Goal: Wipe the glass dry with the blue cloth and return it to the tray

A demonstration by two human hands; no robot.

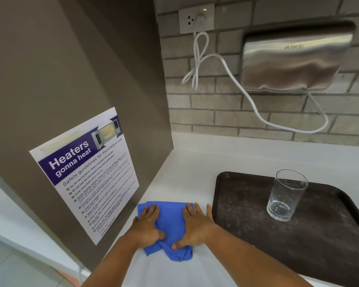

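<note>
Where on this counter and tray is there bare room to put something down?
Free: the white counter between the brick wall and the tray; the tray's near half, in front of the glass. Crowded: the strip between poster panel and tray, where both the left hand and right hand press the blue cloth.

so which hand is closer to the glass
Right. The right hand lies flat on the blue cloth beside the tray holding the glass; the left hand lies farther left.

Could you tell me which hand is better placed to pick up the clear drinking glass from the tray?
The right hand: it rests on the blue cloth beside the dark brown tray where the clear drinking glass stands upright; the left hand is farther away.
</note>
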